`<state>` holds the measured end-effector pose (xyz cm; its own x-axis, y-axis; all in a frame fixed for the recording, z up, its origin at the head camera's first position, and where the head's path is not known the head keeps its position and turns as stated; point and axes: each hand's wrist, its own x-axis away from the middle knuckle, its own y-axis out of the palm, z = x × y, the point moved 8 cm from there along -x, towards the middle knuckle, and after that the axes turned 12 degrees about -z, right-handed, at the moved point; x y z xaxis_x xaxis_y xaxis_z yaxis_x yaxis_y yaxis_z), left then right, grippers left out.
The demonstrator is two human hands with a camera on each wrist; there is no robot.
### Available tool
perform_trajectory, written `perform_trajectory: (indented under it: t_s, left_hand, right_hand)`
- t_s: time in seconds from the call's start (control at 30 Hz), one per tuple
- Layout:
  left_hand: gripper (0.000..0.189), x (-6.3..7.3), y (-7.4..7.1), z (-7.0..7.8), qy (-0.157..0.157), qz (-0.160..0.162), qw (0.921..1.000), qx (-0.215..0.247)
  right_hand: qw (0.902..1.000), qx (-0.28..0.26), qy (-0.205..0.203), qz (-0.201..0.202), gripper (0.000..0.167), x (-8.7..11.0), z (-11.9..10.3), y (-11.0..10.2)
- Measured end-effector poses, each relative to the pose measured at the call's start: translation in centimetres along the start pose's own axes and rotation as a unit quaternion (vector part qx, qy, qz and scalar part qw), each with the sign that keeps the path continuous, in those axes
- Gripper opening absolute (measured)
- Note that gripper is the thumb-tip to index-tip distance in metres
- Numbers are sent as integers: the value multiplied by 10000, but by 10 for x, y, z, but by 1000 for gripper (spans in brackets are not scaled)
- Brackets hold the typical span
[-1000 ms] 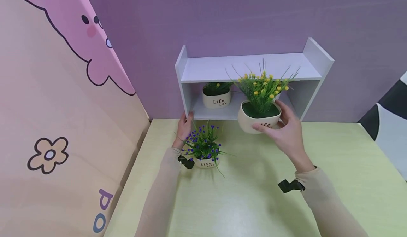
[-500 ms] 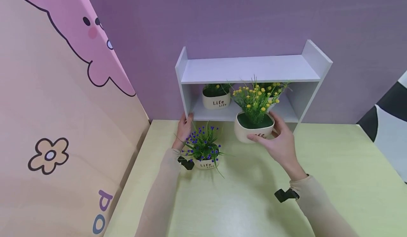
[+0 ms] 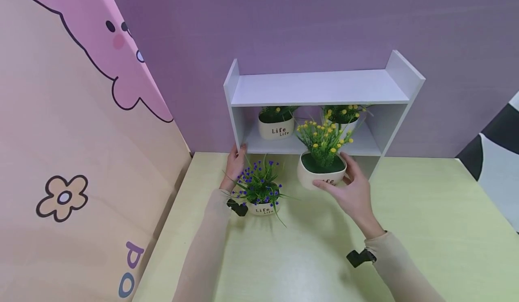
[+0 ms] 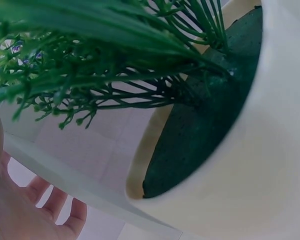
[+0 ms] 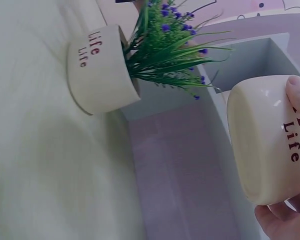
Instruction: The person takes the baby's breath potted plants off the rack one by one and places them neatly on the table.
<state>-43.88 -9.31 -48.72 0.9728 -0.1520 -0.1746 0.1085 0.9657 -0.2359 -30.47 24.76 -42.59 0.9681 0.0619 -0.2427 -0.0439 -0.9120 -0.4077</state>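
My right hand (image 3: 352, 198) grips a cream pot of yellow flowers (image 3: 314, 178), thumb on the front near the "Life" lettering and fingers behind. It is held up in front of the shelf's lower board, and the right wrist view shows the pot's underside (image 5: 247, 150) off the table. My left hand (image 3: 234, 167) holds the lower left side panel of the white shelf (image 3: 320, 85); in the left wrist view its fingertips (image 4: 77, 212) curl past the panel's edge. Beside the left wrist, a cream pot with purple flowers (image 3: 261, 191) stands on the table.
Two more potted plants stand on the shelf's lower board: a left pot (image 3: 276, 130) and a yellow-flowered plant (image 3: 344, 115) on the right, partly behind the held one. A purple wall (image 3: 316, 22) backs the pale table (image 3: 425, 203). A printed panel (image 3: 81, 135) borders the left.
My right hand has brought the yellow-flowered pot down and slightly left, away from the shelf, uncovering the right plant on the lower board. The left hand stays at the side panel.
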Motion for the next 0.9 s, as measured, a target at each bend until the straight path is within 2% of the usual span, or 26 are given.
perform_trajectory:
  t_s: [0.27,0.6,0.9]
  left_hand:
    - [54,-1,-1,-1,8,12,10000,4]
    - [54,-1,1,-2,1,18,10000,72]
    - [53,-1,0,-1,32,41,10000,54]
  right_hand:
    - [10000,-90,8,28,102,6,15,9]
    - [9990,-145,430,-23,103,12,42,21]
    - [9979,-260,588,23,105,17,61,32]
